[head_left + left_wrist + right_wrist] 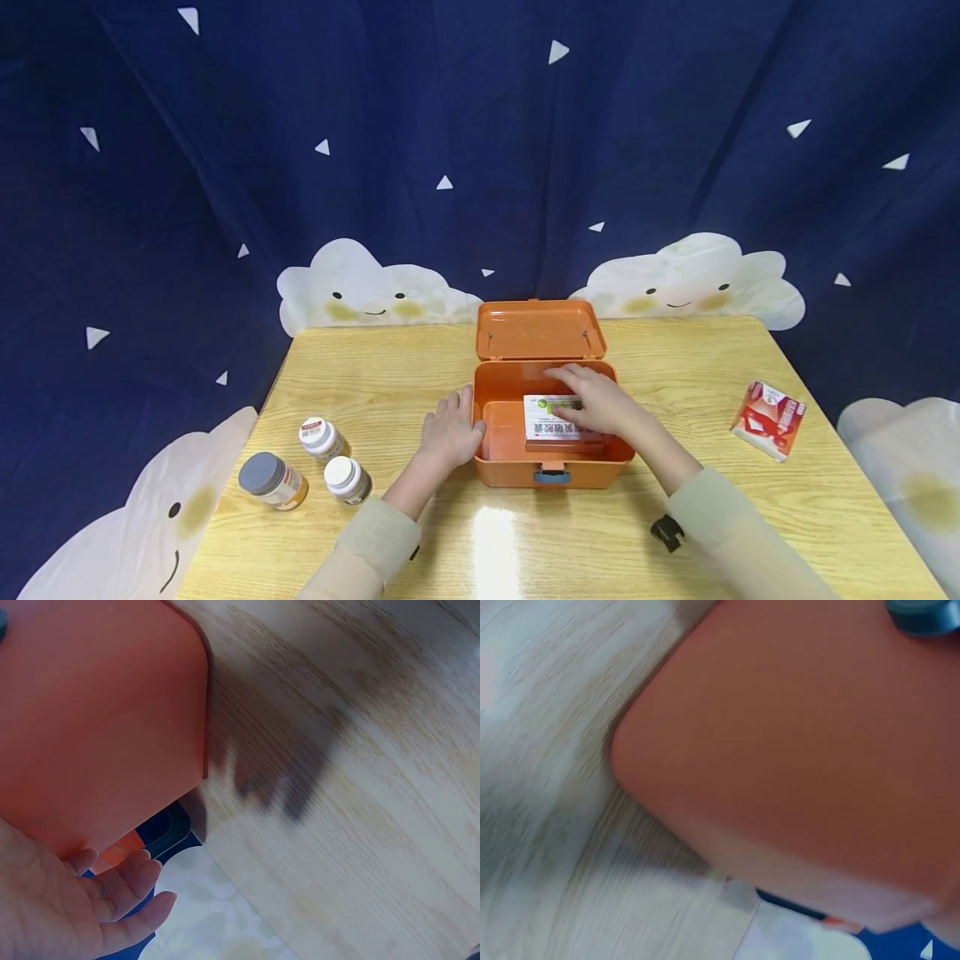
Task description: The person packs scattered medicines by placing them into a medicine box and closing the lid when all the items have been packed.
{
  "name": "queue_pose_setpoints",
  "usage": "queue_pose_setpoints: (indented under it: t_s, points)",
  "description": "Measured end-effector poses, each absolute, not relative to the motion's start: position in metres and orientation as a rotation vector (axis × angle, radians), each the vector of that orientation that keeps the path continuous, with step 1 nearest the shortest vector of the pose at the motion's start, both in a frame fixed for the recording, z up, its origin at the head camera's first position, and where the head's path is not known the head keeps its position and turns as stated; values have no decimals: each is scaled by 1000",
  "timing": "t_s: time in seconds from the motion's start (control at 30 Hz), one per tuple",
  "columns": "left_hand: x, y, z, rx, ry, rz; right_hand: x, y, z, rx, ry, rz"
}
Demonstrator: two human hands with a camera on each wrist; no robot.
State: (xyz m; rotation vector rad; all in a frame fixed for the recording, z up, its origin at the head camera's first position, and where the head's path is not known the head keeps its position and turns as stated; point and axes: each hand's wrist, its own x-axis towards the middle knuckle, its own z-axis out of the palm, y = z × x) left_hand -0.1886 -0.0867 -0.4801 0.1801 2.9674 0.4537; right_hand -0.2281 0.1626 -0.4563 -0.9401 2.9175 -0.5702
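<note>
An orange plastic case [506,475] stands at the middle of the table with its lid [534,327] swung back. Inside it lies a white medicine box [542,417] with printed characters, over a reddish-brown side. My right hand [600,404] reaches in over the case's right wall, fingers and thumb spread above the box and covering its right part. At the case's left wall, my left hand [447,433] rests with loosely extended fingers. The left wrist view has that hand [90,907] beside the orange side wall. In the right wrist view the case hides most of the right hand.
Three pill bottles stand at the left: one grey-capped [273,482], two white-capped [322,439], [347,480] white-capped bottle nearest the left forearm. A red and white box [769,421] lies at the right. A small black object [667,533] is beside the right sleeve. A dark blue curtain [480,125] hangs behind.
</note>
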Motion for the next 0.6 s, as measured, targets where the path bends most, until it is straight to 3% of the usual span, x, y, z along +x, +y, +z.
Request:
queue_pose_setpoints:
  t_s: [0.37,0.6]
  points:
    - [-189,-87,-480,177,2969,461,-234,200,-455,-943,3240,-880]
    - [-189,-87,-480,179,2968,459,-242,234,-463,-656,3438,-930]
